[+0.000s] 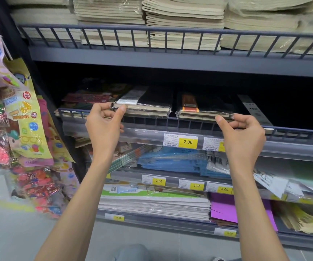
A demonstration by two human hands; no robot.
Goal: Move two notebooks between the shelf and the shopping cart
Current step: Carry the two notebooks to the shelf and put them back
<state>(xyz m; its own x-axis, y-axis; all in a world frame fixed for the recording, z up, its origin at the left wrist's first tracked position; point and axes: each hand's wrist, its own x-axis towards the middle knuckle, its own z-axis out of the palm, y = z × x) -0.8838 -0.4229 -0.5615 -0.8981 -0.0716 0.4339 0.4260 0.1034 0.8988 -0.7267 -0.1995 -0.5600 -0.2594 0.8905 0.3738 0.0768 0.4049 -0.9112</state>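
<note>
The left grip (104,127) pinches the near left corner of the white-labelled black notebook (146,104). The right grip (244,136) pinches the near right corner of the orange-banded black notebook (204,108). Both notebooks lie flat, side by side at the front of the middle shelf (142,133), with their long axes running away into it. Each should pull straight out toward its own hand.

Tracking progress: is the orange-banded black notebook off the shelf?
No: orange-banded black notebook lies on the shelf; right hand pinches its edge.
</note>
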